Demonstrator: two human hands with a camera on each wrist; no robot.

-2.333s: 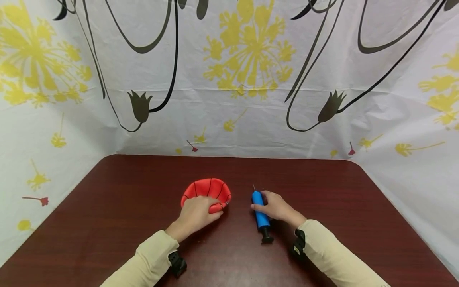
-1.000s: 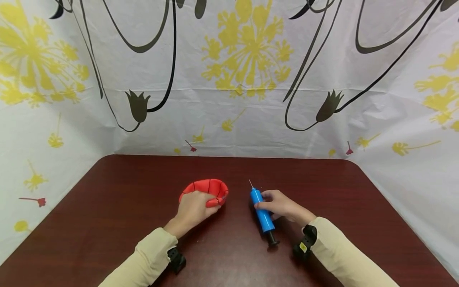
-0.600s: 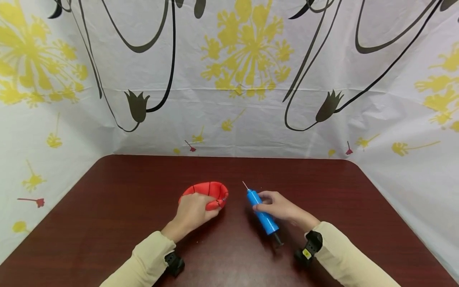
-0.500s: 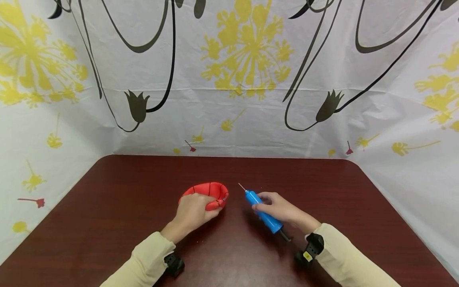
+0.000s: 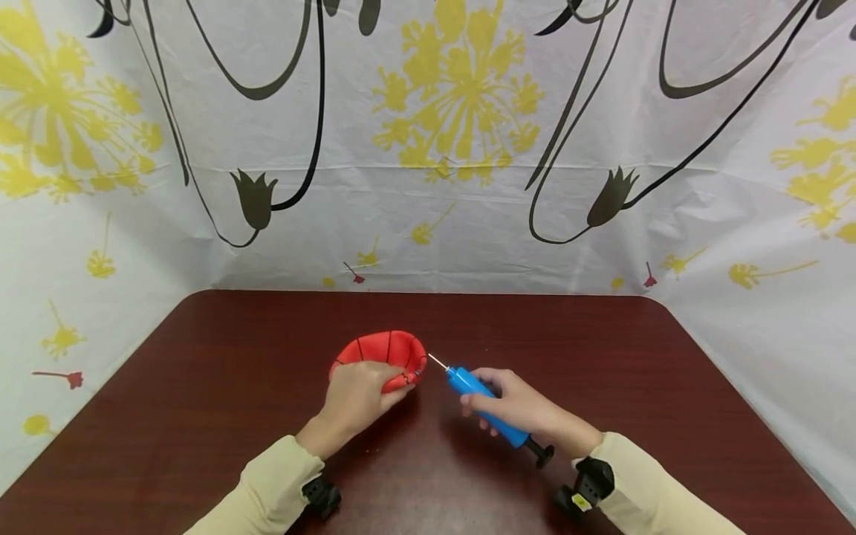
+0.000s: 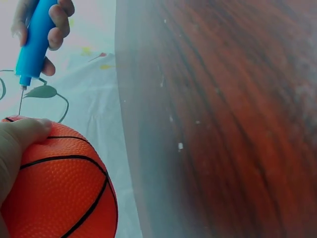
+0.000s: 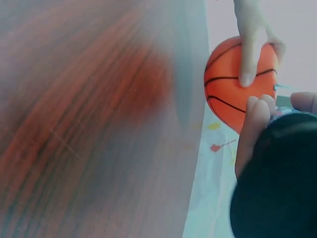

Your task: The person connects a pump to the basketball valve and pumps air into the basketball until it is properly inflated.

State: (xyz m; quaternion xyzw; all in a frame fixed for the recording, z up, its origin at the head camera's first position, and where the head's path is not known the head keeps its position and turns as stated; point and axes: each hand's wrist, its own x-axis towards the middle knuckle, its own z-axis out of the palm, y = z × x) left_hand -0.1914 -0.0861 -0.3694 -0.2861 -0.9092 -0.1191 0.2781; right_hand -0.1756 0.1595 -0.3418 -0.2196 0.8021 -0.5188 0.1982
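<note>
A deflated red toy basketball [image 5: 386,344] with black lines is caved in like a bowl. My left hand [image 5: 357,390] grips its near side, thumb pressed on the textured skin in the left wrist view. To its right, my right hand [image 5: 513,403] holds a blue hand pump [image 5: 463,380] round its barrel, tilted with the black handle [image 5: 539,450] toward me. The pump's thin needle [image 6: 21,101] points at the ball, its tip right at the rim by a small marking. The black handle end fills the right wrist view's lower right corner.
Both hands work over a dark reddish-brown table [image 5: 254,327] with rounded far corners. A white cloth [image 5: 428,260] with yellow and grey flower prints hangs behind and at both sides. Black wrist cameras [image 5: 591,481] sit at the sleeve cuffs.
The right hand has raised the pump and turned it, swinging its needle leftward from pointing away to the ball's right rim. The left hand keeps its grip, with the ball shifted only slightly.
</note>
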